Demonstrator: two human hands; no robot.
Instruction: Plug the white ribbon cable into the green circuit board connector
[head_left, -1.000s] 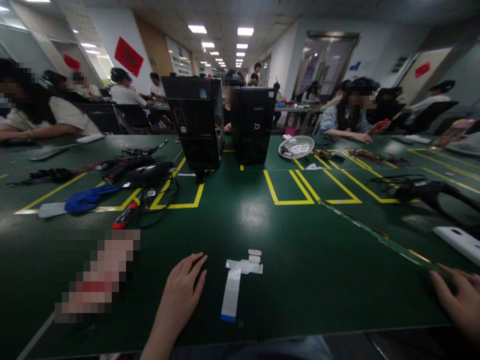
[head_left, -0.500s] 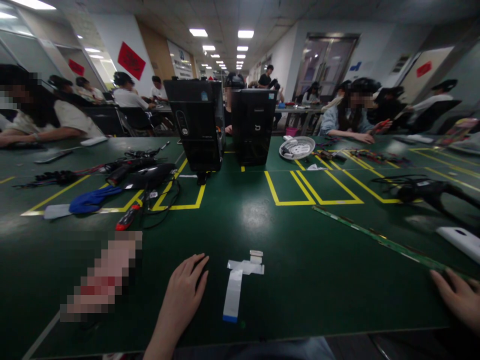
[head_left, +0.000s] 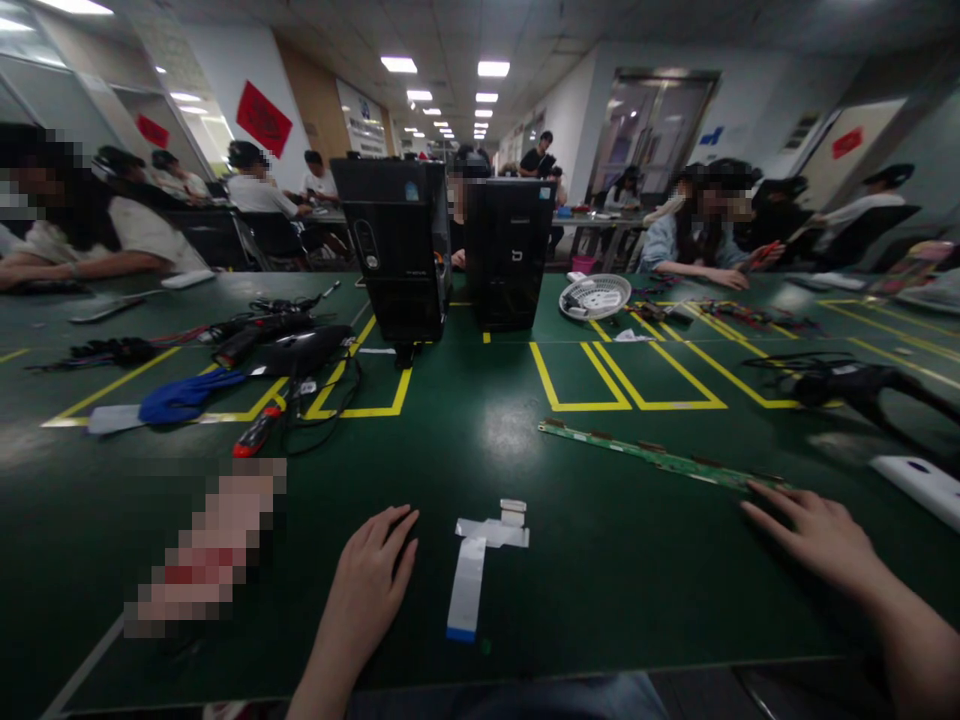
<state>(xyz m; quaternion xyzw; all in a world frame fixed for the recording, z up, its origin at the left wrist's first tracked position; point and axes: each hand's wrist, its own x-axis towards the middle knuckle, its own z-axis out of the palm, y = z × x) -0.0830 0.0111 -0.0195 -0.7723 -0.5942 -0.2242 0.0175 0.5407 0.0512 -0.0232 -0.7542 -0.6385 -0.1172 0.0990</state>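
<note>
My left hand (head_left: 373,575) rests on the green table, fingers stretched out, with nothing in it. Beside it lies a white flat ribbon cable (head_left: 466,585), folded at its far end, with a blue tip towards me. A long, narrow green circuit board (head_left: 660,458) lies slantwise on the right. My right hand (head_left: 814,530) is at the board's right end, fingers extended and apart, their tips touching it. The fingers partly cover that end.
Two black computer towers (head_left: 397,260) stand at the back. Left lie a screwdriver (head_left: 259,430), a blue glove (head_left: 184,397) and black cables (head_left: 330,415). A white basket (head_left: 595,297) stands behind; a white device (head_left: 919,485) sits at right. People (head_left: 701,235) sit around.
The circuit board has moved left and turned flatter, along with my right hand. My left hand and the ribbon cable have stayed in place.
</note>
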